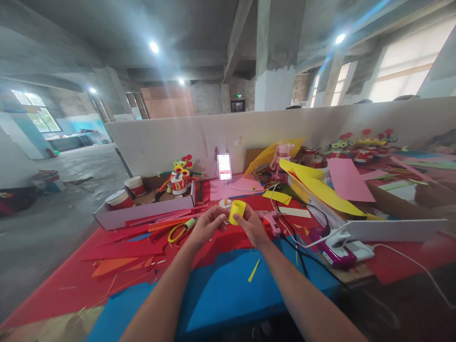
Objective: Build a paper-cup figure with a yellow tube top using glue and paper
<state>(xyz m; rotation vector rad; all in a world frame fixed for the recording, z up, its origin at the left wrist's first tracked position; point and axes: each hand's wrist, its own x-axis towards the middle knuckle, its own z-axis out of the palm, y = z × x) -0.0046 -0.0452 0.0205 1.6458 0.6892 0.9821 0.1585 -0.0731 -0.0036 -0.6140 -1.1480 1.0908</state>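
Observation:
A short yellow paper tube (236, 213) is held upright over the middle of the table. My right hand (253, 227) grips it from the right, with the thumb on its front wall. Just left of the tube is my left hand (211, 224), its fingers loosely bent and apart, with nothing visible in them. Behind the hands sits a small white round thing (224, 203), partly hidden. A pink glue gun (272, 223) lies right of my right hand. To the left, a yellow cord-like loop (175, 233) with a pale green paper roll (190, 224) rests on red paper.
Red, orange and blue paper (221, 275) covers the table. An open box (142, 213) at left holds paper cups and a decorated cup figure (178, 183). At right are a purple power strip (333, 249), loose cables and a box with yellow sheets (320, 190). A white partition (171, 137) stands behind.

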